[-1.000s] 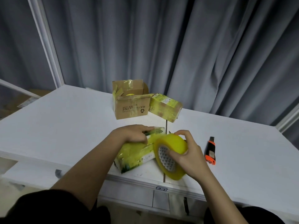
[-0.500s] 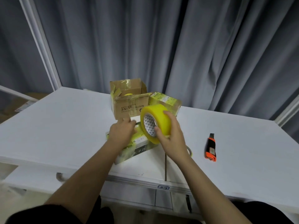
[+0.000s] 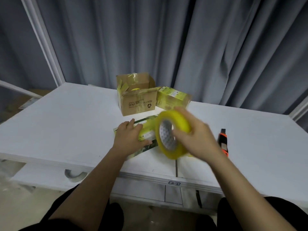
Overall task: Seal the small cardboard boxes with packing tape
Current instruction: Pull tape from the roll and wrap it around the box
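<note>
White table (image 3: 66,124) before grey curtains (image 3: 200,47), with left hand (image 3: 129,139) spread flat on a yellow-taped flat box (image 3: 147,130) at centre, right hand (image 3: 198,139) gripping a blurred yellow tape roll (image 3: 173,134) at its 3 o'clock.

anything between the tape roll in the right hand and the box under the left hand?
Nothing visible. The right hand holds the tape roll directly beside the flat box, which the left hand presses onto the table. The utility knife lies off to the right, clear of that path.
</note>
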